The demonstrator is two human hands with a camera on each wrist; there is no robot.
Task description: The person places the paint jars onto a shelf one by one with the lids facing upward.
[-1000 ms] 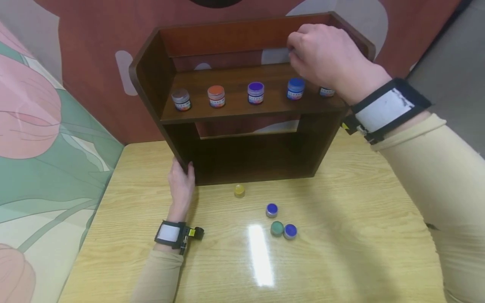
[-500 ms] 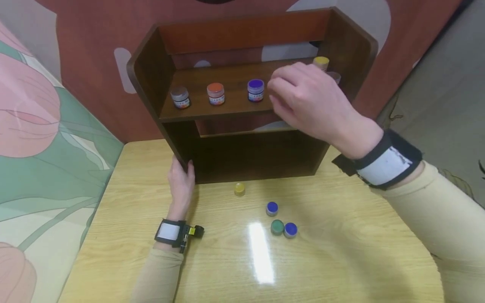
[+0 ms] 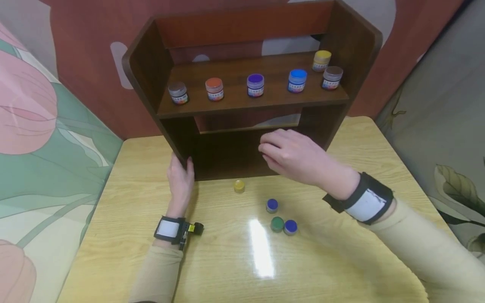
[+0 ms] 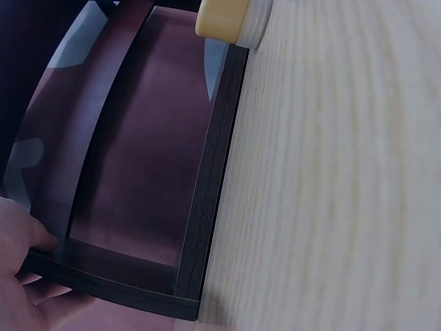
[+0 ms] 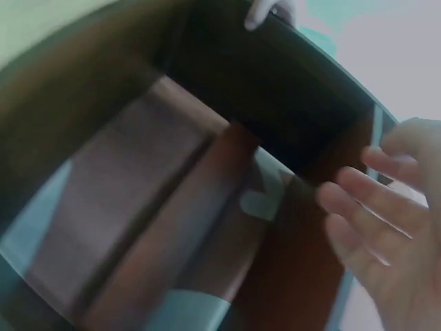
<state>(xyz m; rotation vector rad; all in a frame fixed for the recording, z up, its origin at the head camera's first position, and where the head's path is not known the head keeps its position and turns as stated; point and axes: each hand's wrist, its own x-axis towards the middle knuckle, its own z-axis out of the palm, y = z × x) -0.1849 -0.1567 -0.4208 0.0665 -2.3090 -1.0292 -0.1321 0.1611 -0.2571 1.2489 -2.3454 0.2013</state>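
Observation:
My left hand (image 3: 181, 181) grips the lower left side panel of a dark brown wooden shelf (image 3: 223, 110); in the left wrist view its thumb and fingers lie on either side of the panel edge. In front of the shelf's lower compartment hovers my right hand (image 3: 297, 158), fingers loosely bent and holding nothing, as the right wrist view shows. Along the upper board stand small paint jars: one dark-lidded (image 3: 179, 93), one orange (image 3: 214, 89), one purple (image 3: 255, 85), one blue (image 3: 297, 81) and one brown (image 3: 332, 78). Behind the brown one is a yellow jar (image 3: 321, 61).
On the light wood table (image 3: 227, 261) before the shelf lie a yellow-topped jar (image 3: 239, 186), a blue-topped one (image 3: 272, 205), and a green-topped jar (image 3: 277, 224) beside another blue-topped jar (image 3: 290, 227). Patterned walls (image 3: 87, 97) enclose the table at the back and sides.
My right hand has come down from the upper board's right end, past the blue jar, to the lower compartment, uncovering the yellow, blue and brown jars. My left hand has kept its grip.

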